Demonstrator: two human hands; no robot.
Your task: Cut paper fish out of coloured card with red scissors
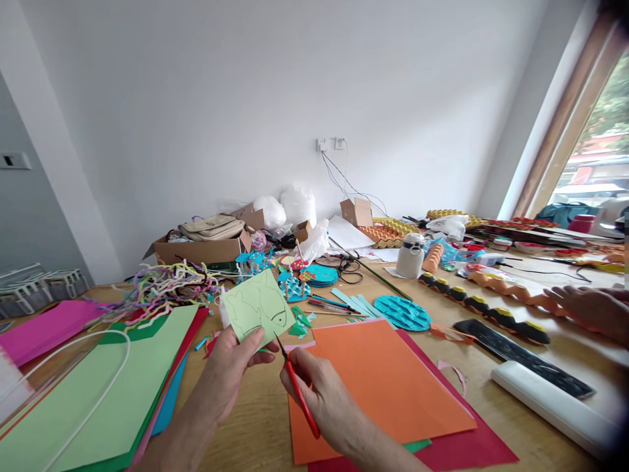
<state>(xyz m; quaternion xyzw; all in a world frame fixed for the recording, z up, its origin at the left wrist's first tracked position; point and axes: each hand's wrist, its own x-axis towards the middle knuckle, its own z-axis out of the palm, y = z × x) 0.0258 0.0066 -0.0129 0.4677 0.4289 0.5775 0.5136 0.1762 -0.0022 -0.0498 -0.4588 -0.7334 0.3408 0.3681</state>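
My left hand (238, 360) pinches a piece of light green paper (258, 305) by its lower edge, thumb in front. A fish outline is drawn on it in dark line, with an eye and a mouth at the right. In my right hand (319, 387) is a pair of scissors (301, 398) with red handles. Their dark blades point up at the lower right edge of the green paper, by the fish's head. Whether the blades are touching the paper is hard to make out. Below my right hand lies an orange sheet (383, 387) on top of a dark red sheet (472, 446).
Stacked coloured paper (108, 387) lies at the left, crossed by a white cable. Green scraps (299, 321), a blue textured oval (401, 312) and a painted egg-carton strip (484, 308) lie beyond. A white case (550, 400) is at right. Another person's hand (584, 301) rests at the far right.
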